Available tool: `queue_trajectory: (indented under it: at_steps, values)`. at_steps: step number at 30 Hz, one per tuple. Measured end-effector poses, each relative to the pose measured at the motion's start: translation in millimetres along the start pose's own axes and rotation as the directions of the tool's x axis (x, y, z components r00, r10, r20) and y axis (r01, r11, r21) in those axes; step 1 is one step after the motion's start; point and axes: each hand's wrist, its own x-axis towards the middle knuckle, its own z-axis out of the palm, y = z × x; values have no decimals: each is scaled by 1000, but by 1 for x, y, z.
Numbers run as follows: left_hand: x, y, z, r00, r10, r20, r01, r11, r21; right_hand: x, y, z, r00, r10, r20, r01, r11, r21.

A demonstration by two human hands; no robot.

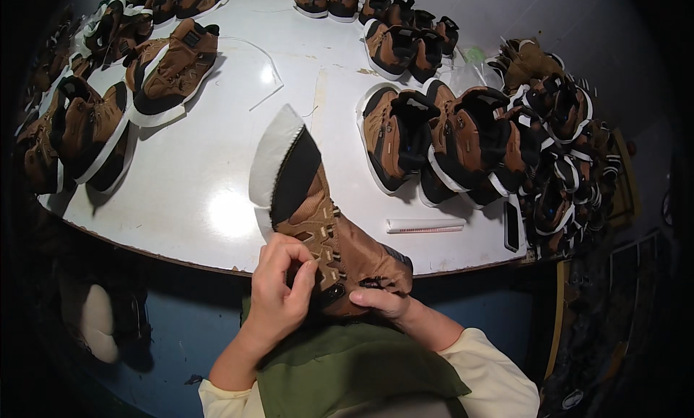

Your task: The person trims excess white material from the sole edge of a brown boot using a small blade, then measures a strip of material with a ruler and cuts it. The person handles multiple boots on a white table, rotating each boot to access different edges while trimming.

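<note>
Right hand (387, 303) grips the ankle end of the brown upper (365, 252), held over the near table (188, 194) edge, toe pointing away; left hand (280, 288) is curled in a pinch by the lace loops (329, 255), can't tell on what. Looks like fine work at the lacing, calling for a steady upper and precise fingertips. Beyond: white tube (425, 225), red print too small to read, phone (512, 226), more shoes (390, 132).
</note>
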Motion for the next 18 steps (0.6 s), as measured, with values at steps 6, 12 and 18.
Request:
queue_trajectory:
  at_steps: [6, 12, 18]
  values:
    - [2, -4, 4, 994, -14, -105, 7, 998, -68, 3, -5, 6, 1000, 9, -14, -8, 999, 41]
    - [3, 7, 7, 993, -42, -114, 42, 999, -6, 1, -4, 7, 999, -40, -1, 40, 996, -78]
    - [1, 1, 5, 996, 52, -68, -43, 991, 129, -1, 2, 4, 996, -84, 14, 85, 983, -165]
